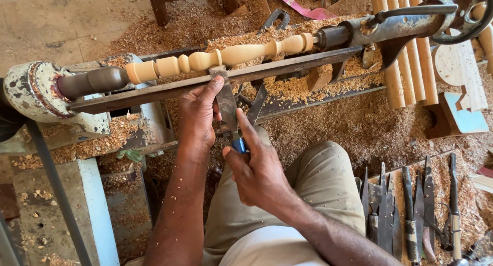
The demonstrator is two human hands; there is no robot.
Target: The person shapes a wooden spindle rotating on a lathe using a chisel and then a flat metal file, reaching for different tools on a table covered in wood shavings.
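Across the lathe, spindle runs left-right; chisel points at it.

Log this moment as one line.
left hand steadies chisel on tool rest | right hand grips handle | blade meets spindle

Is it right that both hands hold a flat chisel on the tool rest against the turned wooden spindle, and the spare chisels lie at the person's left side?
Not quite. In the head view the spare chisels lie at the person's right side, not the left. The rest holds: left hand and right hand hold the flat chisel on the tool rest against the spindle.
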